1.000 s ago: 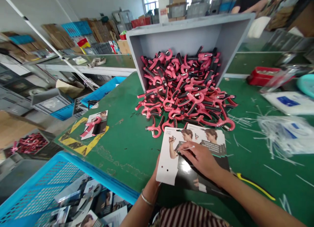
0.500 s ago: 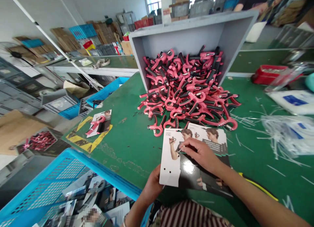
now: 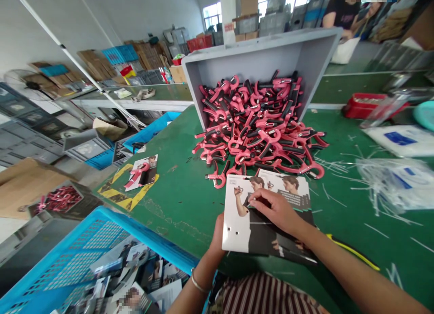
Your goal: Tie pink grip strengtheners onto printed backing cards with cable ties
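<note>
My left hand (image 3: 217,235) grips the left edge of a printed backing card (image 3: 236,239), its fingers hidden behind the card. The card is white and dark, with a picture of a person and small punched holes. Over its middle, my right hand (image 3: 276,212) pinches at a hole, with a thin pale cable tie (image 3: 249,205) just showing at the fingertips. More backing cards (image 3: 301,187) lie stacked beneath and to the right. Beyond them, pink-and-black hand grip exercisers (image 3: 261,128) spill from a tipped grey bin (image 3: 251,60).
One exerciser (image 3: 138,174) lies on a card at the left, within yellow-black tape (image 3: 125,203). A blue crate (image 3: 142,235) holds carded items at lower left. Loose white cable ties (image 3: 376,230), a bag of ties (image 3: 396,183), yellow-handled pliers (image 3: 356,253) and a red box (image 3: 364,103) are right.
My left hand and wrist have shifted up along the card's left edge. The right hand stays pinched near the same hole. The whole view has moved slightly.
</note>
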Available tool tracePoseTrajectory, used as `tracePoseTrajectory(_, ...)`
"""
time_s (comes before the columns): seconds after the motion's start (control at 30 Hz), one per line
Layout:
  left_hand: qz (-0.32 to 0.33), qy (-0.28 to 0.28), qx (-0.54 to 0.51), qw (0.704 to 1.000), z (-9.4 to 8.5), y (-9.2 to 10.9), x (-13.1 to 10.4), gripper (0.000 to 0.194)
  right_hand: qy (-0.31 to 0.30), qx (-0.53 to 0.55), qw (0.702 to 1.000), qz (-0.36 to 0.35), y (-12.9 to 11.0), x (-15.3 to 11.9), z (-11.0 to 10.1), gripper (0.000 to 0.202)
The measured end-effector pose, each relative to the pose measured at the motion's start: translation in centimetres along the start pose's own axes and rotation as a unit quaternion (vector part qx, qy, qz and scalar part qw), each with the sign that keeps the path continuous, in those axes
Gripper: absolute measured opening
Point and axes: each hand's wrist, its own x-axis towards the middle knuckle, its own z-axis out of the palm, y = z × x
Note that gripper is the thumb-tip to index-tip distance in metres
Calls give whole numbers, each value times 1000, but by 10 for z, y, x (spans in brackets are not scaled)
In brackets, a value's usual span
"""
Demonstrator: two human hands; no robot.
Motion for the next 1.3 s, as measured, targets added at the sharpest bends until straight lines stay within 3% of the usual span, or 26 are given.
tracePoseTrajectory(0.2, 175, -16, 176, 969, 4, 24, -20, 18, 24, 15, 1000, -9, -2, -5, -2, 16)
tracePoseTrajectory(0.4, 128, -39, 182, 974, 8, 20, -11, 9, 14, 4, 1000, -23, -4, -6, -2, 12)
tracePoseTrajectory(0.6, 160, -56, 210, 963, 12, 31, -16, 7, 21, 9, 999, -40, -4, -8, -3, 12)
tracePoseTrajectory(0.7, 199, -49, 236, 950, 14, 37, -18, 5, 14, 4, 997, -73, -5, -8, -4, 17)
tracePoseTrajectory(0.77, 191, -61, 251, 947, 14, 37, -16, 5, 1, -6, 995, -97, -5, -8, -5, 21)
tracePoseTrajectory(0.9, 168, -63, 244, 953, 9, 31, -12, 13, -10, -22, 994, -105, -6, -8, -5, 24)
tracePoseTrajectory(1.07, 151, -50, 219, 963, 0, 25, -11, 6, -7, -23, 994, -105, -6, -8, -3, 24)
tracePoseTrajectory(1.3, 141, -65, 192, 969, 6, 29, -11, 7, -7, -22, 994, -104, -6, -8, -3, 23)
